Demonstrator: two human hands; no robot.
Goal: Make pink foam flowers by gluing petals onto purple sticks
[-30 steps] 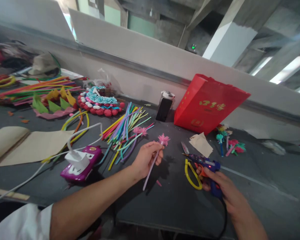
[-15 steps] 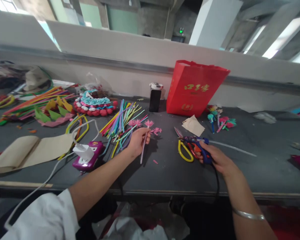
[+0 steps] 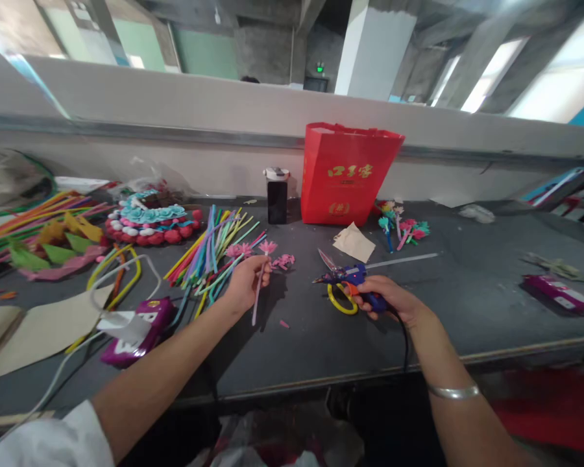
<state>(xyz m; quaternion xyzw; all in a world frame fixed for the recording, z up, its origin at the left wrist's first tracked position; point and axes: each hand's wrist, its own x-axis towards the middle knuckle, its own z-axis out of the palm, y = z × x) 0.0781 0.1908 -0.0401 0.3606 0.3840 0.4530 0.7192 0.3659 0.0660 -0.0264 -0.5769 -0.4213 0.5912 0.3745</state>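
Pinched in my left hand is a pink flower on a pale lilac stem, its petals up above my fingers. My right hand is wrapped round a dark blue hot glue gun with an orange trigger; a clear glue stick sticks out of its back and its nozzle points left. Under the gun lie scissors with yellow handles, blades showing past it. Small pink petal pieces lie just right of the flower, and a single pink scrap is nearer me.
Coloured pipe-cleaner-like sticks lie left of my hand, near a purple tissue pack with a white charger on it. Behind stand a black bottle and a red bag. Finished flowers and a beige cloth lie right.
The view has swung right, so things on the table appear further left. The glue gun now points more levelly to the left. Both hands keep their hold on the flower and the glue gun.
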